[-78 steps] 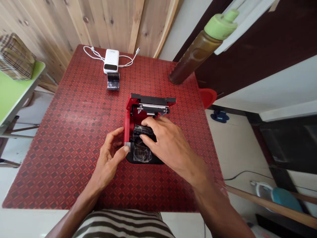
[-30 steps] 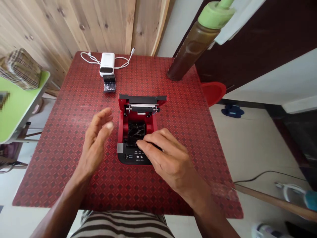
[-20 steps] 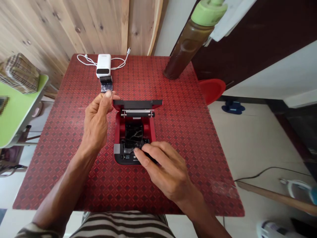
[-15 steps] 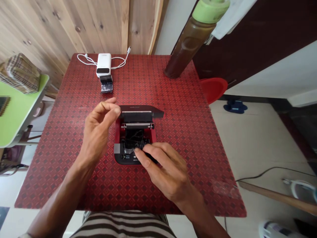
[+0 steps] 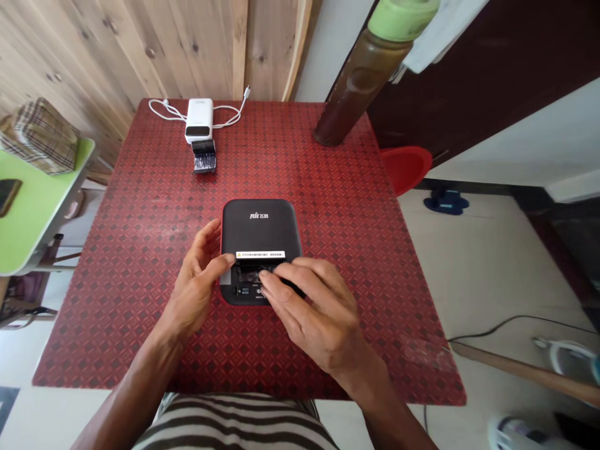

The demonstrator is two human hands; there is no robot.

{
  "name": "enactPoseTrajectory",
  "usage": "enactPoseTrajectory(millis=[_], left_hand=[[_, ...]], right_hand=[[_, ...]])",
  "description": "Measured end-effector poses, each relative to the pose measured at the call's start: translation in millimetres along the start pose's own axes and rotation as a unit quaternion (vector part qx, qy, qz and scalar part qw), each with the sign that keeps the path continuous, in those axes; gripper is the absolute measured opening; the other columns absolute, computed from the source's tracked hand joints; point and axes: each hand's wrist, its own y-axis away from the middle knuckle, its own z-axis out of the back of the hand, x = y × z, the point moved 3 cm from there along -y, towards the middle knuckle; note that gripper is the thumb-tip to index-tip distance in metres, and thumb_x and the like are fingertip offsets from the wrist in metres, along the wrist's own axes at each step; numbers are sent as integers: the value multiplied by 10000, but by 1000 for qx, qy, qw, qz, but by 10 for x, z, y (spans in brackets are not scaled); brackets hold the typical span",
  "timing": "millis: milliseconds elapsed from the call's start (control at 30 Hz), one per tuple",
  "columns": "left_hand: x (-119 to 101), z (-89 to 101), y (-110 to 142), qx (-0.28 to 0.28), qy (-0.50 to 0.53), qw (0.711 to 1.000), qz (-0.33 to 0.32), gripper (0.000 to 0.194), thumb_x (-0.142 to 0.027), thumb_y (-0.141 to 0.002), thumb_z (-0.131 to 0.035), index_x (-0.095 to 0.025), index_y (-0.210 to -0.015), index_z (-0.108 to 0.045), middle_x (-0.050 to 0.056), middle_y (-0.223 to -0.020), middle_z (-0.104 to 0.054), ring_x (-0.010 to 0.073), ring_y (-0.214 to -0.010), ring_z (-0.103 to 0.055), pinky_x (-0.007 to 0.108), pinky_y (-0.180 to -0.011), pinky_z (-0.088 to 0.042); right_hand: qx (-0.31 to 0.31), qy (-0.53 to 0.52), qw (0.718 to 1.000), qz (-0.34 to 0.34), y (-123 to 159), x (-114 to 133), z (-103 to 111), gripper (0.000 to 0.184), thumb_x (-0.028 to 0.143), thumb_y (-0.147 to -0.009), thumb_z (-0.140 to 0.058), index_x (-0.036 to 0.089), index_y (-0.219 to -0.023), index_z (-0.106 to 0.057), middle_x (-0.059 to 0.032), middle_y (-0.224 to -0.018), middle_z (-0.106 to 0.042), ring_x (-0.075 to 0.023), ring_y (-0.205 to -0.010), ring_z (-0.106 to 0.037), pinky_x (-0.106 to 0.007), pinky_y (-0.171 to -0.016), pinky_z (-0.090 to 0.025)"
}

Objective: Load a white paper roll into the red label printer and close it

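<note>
A small black-and-red printer (image 5: 260, 231) lies on the table in front of me, its black lid lowered over the body. Beneath a white warning label on the lid, a dark slot shows with shiny black film (image 5: 249, 274) in it. My left hand (image 5: 199, 275) grips the printer's left side, thumb on the lid's front corner and fingers curled along the edge. With thumb and forefinger together, my right hand (image 5: 319, 306) pinches the film's end at the slot; its fingers cover the printer's front right corner. The inside of the printer is hidden.
Toward the back of the red patterned table (image 5: 154, 312) lies a white power bank (image 5: 199, 119) with a white cable, and a curled piece of black film (image 5: 204, 156) in front of it. A tall brown bottle (image 5: 356, 87) with a green cap stands at the back right.
The printer's lid has come down from raised to lying over the body, hiding the roller and compartment. My left hand has moved down with it; my right hand stays at the film.
</note>
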Motion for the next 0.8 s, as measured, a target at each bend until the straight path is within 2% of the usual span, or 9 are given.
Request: enactPoseTrajectory(millis=[67,133,233,333,467,600,700,800], left_hand=[[-3,-8,-3,3,4,1000,-4,601,-347,-883,-887,-285,-1443,-680,76,-1617,-690,361,-1620,-541,574,-1396,-353],[-5,-16,0,6,6,1000,-8,580,-339,-885,-889,-285,-1428,-694,70,-1619,-692,356,-1614,-550,557,-1390,-367],[-1,-24,14,6,10,1000,-3,587,-335,-885,-891,-282,-1439,-702,69,-1631,-685,352,-1613,-552,535,-1379,-389],[3,-31,27,-4,16,1000,8,605,-345,-873,-901,-272,-1440,-703,82,-1602,-700,357,-1589,-575,529,-1346,-435],[11,-47,27,-14,15,1000,9,585,-353,-877,-899,-273,-1423,-703,88,-1576,-715,345,-1520,-636,500,-1284,-503],[57,-3,44,-19,-4,1000,7,587,-391,-902,-903,-291,-1446,-706,86,-1554,-730,340,-1462,-680,475,-1215,-550],[109,83,118,-2,-14,1000,12,570,-448,-960,-882,-304,-1485,-713,83,-1568,-722,343,-1502,-649,485,-1253,-512],[144,171,223,21,-13,1000,6,529,-452,-1016,-822,-331,-1520,-711,68,-1604,-702,339,-1511,-632,464,-1226,-521]], right_hand=[[5,11,1000,-23,-3,-23,-5,136,166,-1082,-749,165,-1213,-785,-145,-1272,-854,-304,-1217,-760,-465,-1013,-615],[19,8,999,-43,-8,-37,-16,173,229,-1116,-715,187,-1279,-753,-138,-1357,-841,-317,-1310,-748,-488,-1075,-570],[32,3,998,-61,-30,-30,-20,271,241,-1138,-681,192,-1404,-682,-89,-1280,-874,-290,-1246,-779,-477,-1076,-510],[33,11,997,-68,-66,-5,-18,360,244,-1136,-680,165,-1484,-630,-100,-1244,-882,-286,-1190,-791,-477,-1046,-483],[39,7,997,-71,-82,13,-44,410,255,-1133,-667,157,-1526,-601,-112,-1202,-883,-293,-1172,-790,-481,-1024,-499],[38,-12,996,-83,-23,-12,-38,438,283,-1128,-677,159,-1540,-597,-133,-1286,-860,-318,-1263,-765,-498,-1067,-528],[-5,-30,995,-100,70,-46,34,509,289,-1092,-735,171,-1566,-596,-148,-1366,-825,-332,-1338,-729,-511,-1135,-562],[-44,-29,987,-155,210,-73,75,604,340,-1060,-779,183,-1608,-579,-170,-1400,-791,-343,-1323,-732,-519,-1104,-629]])
